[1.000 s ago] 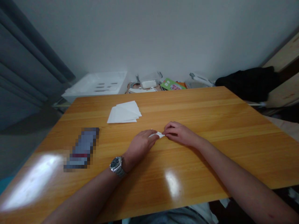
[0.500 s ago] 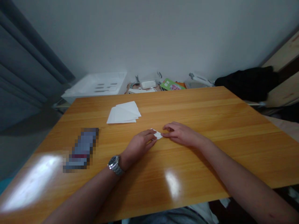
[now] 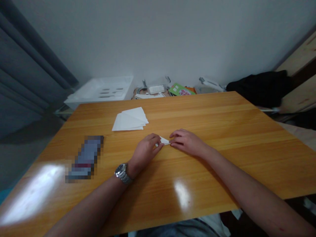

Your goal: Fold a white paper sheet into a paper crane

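Observation:
A small folded piece of white paper [image 3: 163, 141] lies on the wooden table [image 3: 222, 138] between my two hands. My left hand [image 3: 145, 149], with a metal watch [image 3: 121, 172] on the wrist, has its fingers curled and pinched on the paper's left end. My right hand [image 3: 186, 142] rests fingers-down, pinching the paper's right end against the table. Most of the paper is hidden under my fingers.
A loose stack of white paper sheets [image 3: 130, 119] lies farther back on the table. A blurred flat object [image 3: 85, 158] sits to the left. Behind the table are a white tray [image 3: 101, 89], a green packet [image 3: 179, 89], clutter and a black garment [image 3: 261, 87].
My left hand has curled its fingers tighter and shifted slightly left on the paper. The right hand has slid a little left with it.

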{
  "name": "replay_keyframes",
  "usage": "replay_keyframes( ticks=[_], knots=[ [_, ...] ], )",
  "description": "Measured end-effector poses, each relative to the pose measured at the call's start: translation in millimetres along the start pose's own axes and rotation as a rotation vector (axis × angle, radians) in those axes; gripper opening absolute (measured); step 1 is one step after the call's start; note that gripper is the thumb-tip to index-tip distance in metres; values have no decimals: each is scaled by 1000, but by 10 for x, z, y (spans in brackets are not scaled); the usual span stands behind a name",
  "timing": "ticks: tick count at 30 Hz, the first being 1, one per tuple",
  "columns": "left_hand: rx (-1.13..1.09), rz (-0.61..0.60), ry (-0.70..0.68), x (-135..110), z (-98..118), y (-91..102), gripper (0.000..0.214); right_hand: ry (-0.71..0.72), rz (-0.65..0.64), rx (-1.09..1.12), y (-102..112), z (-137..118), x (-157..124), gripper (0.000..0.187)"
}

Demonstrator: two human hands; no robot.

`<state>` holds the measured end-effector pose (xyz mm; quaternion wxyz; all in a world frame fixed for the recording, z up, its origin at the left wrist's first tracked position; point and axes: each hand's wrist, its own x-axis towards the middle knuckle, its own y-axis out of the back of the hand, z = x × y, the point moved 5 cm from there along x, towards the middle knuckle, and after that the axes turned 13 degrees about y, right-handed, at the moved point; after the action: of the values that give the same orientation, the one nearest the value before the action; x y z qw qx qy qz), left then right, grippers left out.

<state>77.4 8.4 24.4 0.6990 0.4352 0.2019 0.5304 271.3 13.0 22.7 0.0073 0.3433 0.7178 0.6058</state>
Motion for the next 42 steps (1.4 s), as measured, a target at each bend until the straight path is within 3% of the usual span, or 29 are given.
replay_keyframes(
  ticks=[9, 17, 25, 32, 35, 42],
  knots=[
    [-45, 23, 21, 32, -19, -21, 8, -101, 83, 73, -70, -46, 85, 10],
    [12, 20, -7, 39, -17, -44, 12, 23, -7, -104, -106, -120, 88, 15],
    [92, -16, -144, -16, 44, -18, 27, 6, -107, -265, -24, -48, 14, 20],
    [141, -86, -224, -106, 93, -51, 43, -86, -133, -238, 51, 76, -99, 39],
    [168, -138, -245, -146, 116, -85, 52, -85, -122, -214, 58, 92, -112, 42],
    [214, -159, -241, -185, 169, -113, 52, -90, -121, -168, 94, 118, -156, 41]
  ],
)
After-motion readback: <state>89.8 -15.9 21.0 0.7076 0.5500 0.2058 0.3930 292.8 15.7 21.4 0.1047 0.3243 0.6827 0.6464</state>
